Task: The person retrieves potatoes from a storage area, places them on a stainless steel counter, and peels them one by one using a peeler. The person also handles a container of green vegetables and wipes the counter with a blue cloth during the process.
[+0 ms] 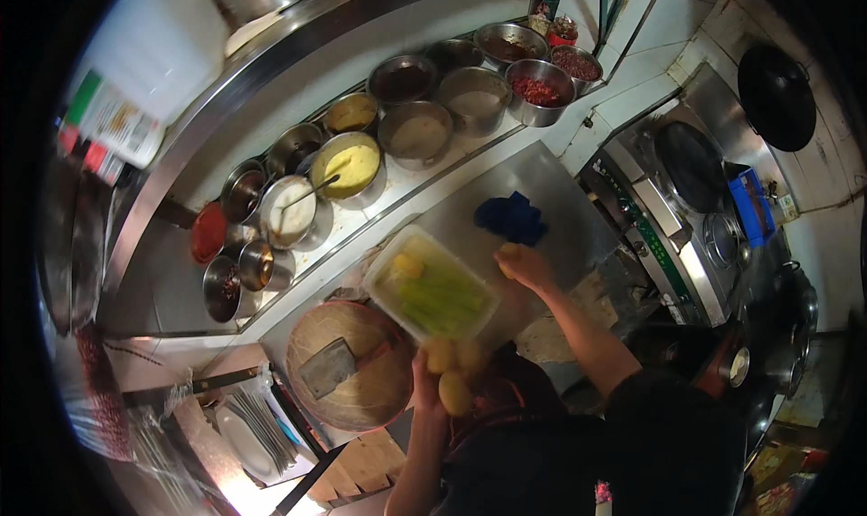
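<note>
Several yellowish, potato-like pieces [455,393] rest against my body in my left hand [425,380], beside the near edge of a white plastic tub [379,275]. The tub holds green vegetable stalks [443,303] and one yellow piece [408,265]. Right of the tub, my right hand [523,267] grips another yellow piece [504,252] over the steel counter [460,211]. A crumpled blue cloth [511,218] lies just beyond that hand. To the left, a cleaver [328,368] lies flat on a round wooden chopping block [359,407].
Metal pots of sauces and seasonings [349,167] line the shelf beyond the counter. A gas stove [650,218] with a dark pan [689,167] stands at the right, and a wok [775,98] hangs on the tiled wall. Stacked plates [250,441] sit at lower left.
</note>
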Motion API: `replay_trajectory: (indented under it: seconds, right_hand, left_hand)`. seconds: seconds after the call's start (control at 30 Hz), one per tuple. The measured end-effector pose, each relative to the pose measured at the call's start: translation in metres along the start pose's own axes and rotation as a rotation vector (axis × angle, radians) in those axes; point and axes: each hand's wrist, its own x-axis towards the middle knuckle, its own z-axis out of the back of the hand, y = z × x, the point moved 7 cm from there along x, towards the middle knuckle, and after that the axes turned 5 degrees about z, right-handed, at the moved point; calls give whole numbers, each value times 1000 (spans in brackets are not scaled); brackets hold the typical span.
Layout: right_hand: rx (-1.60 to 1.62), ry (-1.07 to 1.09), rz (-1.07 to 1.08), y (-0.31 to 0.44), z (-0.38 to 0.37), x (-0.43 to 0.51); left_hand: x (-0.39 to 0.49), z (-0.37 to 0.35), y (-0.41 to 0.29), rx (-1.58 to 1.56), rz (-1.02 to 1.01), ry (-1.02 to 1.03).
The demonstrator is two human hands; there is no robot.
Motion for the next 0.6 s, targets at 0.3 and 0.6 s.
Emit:
replay_trajectory:
  seconds: [0.3, 0.6]
  right_hand:
    - [990, -146, -484, -37, -33, 92]
    - [977, -176, -531, -30, -58, 82]
  left_hand:
    - [310, -80, -78, 338, -115, -87]
    - [346, -60, -112, 1175, -655, -663]
